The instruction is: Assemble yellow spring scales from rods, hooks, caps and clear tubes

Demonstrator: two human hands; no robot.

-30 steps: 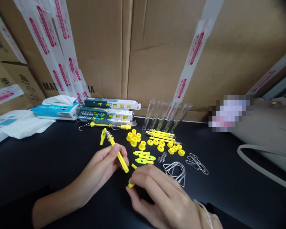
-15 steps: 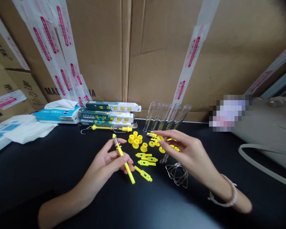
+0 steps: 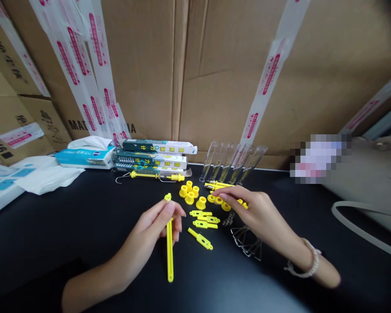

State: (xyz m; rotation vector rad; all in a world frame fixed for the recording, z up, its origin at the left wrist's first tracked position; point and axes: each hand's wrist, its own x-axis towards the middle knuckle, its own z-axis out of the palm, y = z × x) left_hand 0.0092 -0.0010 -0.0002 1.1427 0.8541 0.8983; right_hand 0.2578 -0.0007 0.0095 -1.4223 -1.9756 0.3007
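Cardboard wall (image 3: 143, 65) behind black table (image 3: 215, 282). Left hand (image 3: 156, 225) pinching yellow rod (image 3: 170, 256) near top, lower end pointing at near edge. Right hand (image 3: 256, 208) over yellow rings (image 3: 226, 208), right of middle; bunched, can't tell from here if ring gripped. Clear tubes (image 3: 212, 161) standing along far edge, beyond right hand: careless reach could topple them. Rings tightly grouped, so clumsy pick might scatter neighbours. Loose left pinch could drop rod.

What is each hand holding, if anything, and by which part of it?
The left hand holds a yellow rod near its upper end. Whether the right hand, over the yellow rings, holds anything cannot be told.
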